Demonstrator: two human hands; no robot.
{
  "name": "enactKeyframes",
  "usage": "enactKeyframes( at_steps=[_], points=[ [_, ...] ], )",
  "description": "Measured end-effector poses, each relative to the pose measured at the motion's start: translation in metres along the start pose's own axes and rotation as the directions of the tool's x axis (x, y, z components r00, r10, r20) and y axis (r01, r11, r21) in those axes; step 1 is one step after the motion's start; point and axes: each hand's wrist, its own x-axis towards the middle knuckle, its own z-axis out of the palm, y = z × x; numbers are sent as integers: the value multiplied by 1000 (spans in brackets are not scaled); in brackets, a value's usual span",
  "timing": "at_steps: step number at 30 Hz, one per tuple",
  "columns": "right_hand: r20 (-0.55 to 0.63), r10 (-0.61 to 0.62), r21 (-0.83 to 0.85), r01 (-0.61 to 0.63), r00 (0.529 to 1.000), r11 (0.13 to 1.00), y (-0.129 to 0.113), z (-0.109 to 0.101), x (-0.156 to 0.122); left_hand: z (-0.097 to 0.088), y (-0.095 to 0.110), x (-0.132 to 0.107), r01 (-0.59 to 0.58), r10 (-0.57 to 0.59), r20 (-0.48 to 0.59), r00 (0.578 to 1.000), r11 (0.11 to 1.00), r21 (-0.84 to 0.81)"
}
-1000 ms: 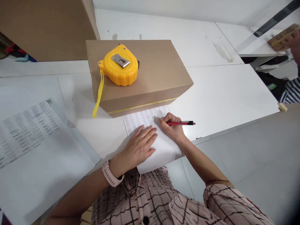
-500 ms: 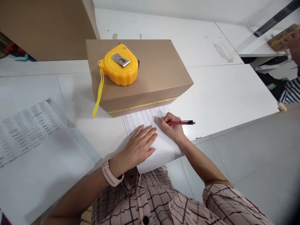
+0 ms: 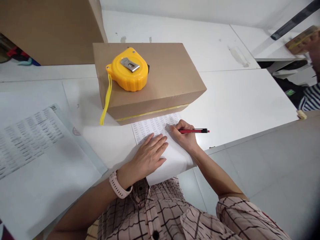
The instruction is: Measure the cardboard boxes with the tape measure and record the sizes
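Observation:
My right hand [image 3: 185, 136] is closed around a red and black pen [image 3: 193, 131], its writing end down at the handwriting. Under both hands lies a white sheet of paper [image 3: 172, 163] with rows of small writing across its upper part. My left hand [image 3: 151, 156] rests flat on the sheet, fingers stretched out and holding nothing. Just beyond the sheet stands a brown cardboard box [image 3: 170, 73], which hides the paper's far edge. On top of the box sits a yellow tape measure [image 3: 130, 71] with a metal clip and a yellow strap hanging over the side.
More written sheets [image 3: 45, 180] lie on the white table [image 3: 237, 100] to the left. A large cardboard box [image 3: 50, 33] stands at the back left, with tools beside it. At the far right another person's hand [image 3: 312, 41] touches a small box [image 3: 297, 43].
My right hand and the pen have shifted very slightly to the right along the writing. My left hand stays in place on the sheet.

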Motion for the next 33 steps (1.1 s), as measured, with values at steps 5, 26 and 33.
enactKeyframes(
  at_steps=[5,26,33],
  points=[
    [-9,-3,-12,3,1000,1000,0,0,1,0,0,0,5,-5,2,1000,1000,4],
    [-142,-78,-14,76,987,997,13,-9,-4,-6,-1,2,41,-40,20,999,996,-79],
    [-23,-420,-564,335,907,755,30,-38,-7,-4,-10,2,52,-57,-24,998,984,-168]
  ],
)
